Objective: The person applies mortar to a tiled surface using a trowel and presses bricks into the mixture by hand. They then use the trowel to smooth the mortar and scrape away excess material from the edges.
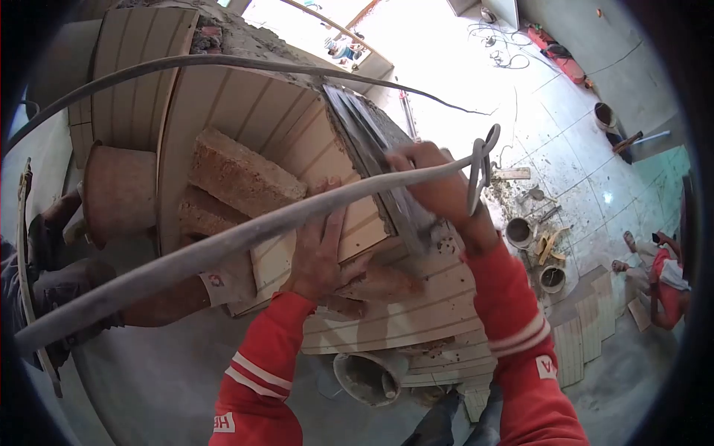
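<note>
My left hand (318,256) lies with its fingers stretched out on a cream tile with brown stripes (364,223), near its edge. Just behind that hand, a rough brick (242,171) rests on the striped tiles, with another brick (204,212) beside it. My right hand (431,182) is closed, its fingers curled at the wet grey mortar edge (372,160) beside the tile. What it grips is blurred and partly hidden. A thick grey cable (253,234) crosses in front of both arms, with a knotted end near my right wrist. More bricks (379,286) sit under the tile.
A brown tub (119,193) stands at the left, close to another person's bare limb (167,303). Below the tiles is a bucket (368,377). To the right, buckets (518,233) and debris lie on the floor. Another person (666,286) sits at the far right.
</note>
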`<state>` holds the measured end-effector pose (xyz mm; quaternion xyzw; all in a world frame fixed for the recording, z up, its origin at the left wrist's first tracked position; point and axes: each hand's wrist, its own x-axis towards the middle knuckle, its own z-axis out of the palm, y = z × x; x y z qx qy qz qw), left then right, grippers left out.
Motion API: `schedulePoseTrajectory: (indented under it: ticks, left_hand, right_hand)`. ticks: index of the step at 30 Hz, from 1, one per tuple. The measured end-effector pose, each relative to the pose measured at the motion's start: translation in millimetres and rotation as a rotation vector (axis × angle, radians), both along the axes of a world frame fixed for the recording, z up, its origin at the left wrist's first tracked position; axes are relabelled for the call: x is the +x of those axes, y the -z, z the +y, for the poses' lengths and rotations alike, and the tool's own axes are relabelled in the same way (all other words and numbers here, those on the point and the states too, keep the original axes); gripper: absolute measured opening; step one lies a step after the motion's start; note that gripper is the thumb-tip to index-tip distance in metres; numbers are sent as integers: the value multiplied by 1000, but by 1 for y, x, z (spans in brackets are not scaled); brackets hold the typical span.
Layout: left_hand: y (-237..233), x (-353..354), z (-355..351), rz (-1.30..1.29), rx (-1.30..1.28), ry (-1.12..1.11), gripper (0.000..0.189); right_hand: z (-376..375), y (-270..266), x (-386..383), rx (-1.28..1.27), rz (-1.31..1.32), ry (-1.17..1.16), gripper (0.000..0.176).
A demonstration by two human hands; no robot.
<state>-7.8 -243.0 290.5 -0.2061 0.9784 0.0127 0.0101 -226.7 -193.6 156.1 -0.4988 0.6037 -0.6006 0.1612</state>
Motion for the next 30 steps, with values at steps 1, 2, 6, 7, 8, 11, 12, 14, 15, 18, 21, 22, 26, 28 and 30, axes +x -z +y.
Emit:
schedulePoseTrajectory:
  ticks: [1,2,6,7,8,11,12,14,15,18,21,22,26,28,30]
  left_hand:
    - [0,1,2,-3,-4,-5,108]
    - [2,1,3,-2,-8,-9,108]
    - [7,4,-2,11,-33,25,105]
    - [9,3,-3,41,-16,30,108]
    - [10,4,-2,69,3,38,110]
    - [11,10,-4,-10,-102,46,106]
    - [9,8,-4,-7,-103,52,106]
    - [7,6,-1,-6,-50,17,108]
    - [9,5,1,0,-44,14,108]
    - [10,3,1,47,-2,10,108]
    - [10,4,1,59,31,4,110]
    - [10,3,0,42,-11,12,107]
    - [12,4,0,32,-27,22,104]
    - [13,4,0,-11,-38,11,103]
    - [14,5,-3,36,-66,110,110]
  right_hand:
    - [-26,-8,-12,194,-139,-100,33]
    - [-54,-10,-15,236,-210,-33,37]
    - [-110,33,-29,301,-99,-56,40]
    - [-107,51,-30,330,-88,-88,38]
    - [-102,69,-29,361,-79,-118,37]
    - [-63,176,-6,67,-153,-63,22]
    - [-48,193,-5,350,-227,-179,18]
    - [15,189,13,98,201,50,25]
    - [29,160,14,207,-58,-12,29]
    - [23,40,-4,287,-321,-98,34]
    - [-25,15,-18,311,-286,-166,37]
    - [-50,23,-25,314,-281,-181,36]
    - [-107,99,-28,255,-131,-10,35]
    - [-92,140,-30,294,-205,-102,37]
    - [-71,185,-28,329,-274,-184,39]
